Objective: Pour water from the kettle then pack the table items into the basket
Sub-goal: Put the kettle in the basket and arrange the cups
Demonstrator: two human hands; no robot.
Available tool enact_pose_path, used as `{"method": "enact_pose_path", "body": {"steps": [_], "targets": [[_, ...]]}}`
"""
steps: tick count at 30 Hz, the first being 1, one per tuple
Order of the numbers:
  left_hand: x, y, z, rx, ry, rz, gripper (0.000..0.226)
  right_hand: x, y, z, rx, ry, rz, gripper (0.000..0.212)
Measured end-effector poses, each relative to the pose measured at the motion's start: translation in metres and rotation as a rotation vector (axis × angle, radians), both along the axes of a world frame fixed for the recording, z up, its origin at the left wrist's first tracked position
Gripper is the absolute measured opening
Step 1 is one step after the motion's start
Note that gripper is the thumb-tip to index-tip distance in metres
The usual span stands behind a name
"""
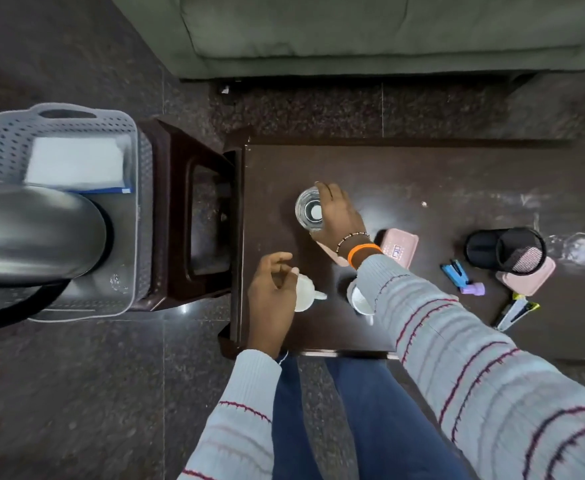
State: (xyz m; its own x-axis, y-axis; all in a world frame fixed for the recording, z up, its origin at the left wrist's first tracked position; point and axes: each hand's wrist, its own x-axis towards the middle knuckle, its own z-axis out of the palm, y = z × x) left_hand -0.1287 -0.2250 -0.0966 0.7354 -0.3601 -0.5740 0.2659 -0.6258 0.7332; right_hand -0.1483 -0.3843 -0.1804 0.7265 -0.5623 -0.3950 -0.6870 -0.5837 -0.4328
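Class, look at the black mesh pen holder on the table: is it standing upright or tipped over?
Tipped over: the black mesh pen holder lies on its side on the table, its open mouth facing sideways.

The dark table (422,174) carries a glass (307,209), two white cups (303,292), pink boxes (400,245) and a mesh holder (506,250).

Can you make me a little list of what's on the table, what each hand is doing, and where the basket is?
Table: dark brown wooden table
Right hand: grip closed around the clear drinking glass, which stands upright
Left hand: fingers curled over a small white ceramic cup
Second white cup: partly hidden under the right sleeve
Other items: black mesh pen holder lying on its side, pink box, blue stapler
Basket: grey perforated plastic basket left of the table
Kettle: silver metal kettle over the basket
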Motion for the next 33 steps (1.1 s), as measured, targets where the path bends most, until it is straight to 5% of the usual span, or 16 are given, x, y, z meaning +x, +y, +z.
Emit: {"method": "enact_pose_path", "body": {"steps": [10,21,33], "targets": [[-0.022,-0.060,0.010,-0.066,-0.021,-0.047,0.022,-0.058,-0.054,0.026,-0.041,-0.166,-0.309,0.084],[-0.067,-0.095,-0.008,-0.054,-0.031,-0.180,0.035,-0.129,-0.097,0.011,-0.041,-0.021,-0.439,0.088],[-0.082,-0.106,-0.007,-0.002,0.000,-0.235,0.017,-0.143,-0.105,-0.001,0.007,-0.007,-0.469,0.088]]}}
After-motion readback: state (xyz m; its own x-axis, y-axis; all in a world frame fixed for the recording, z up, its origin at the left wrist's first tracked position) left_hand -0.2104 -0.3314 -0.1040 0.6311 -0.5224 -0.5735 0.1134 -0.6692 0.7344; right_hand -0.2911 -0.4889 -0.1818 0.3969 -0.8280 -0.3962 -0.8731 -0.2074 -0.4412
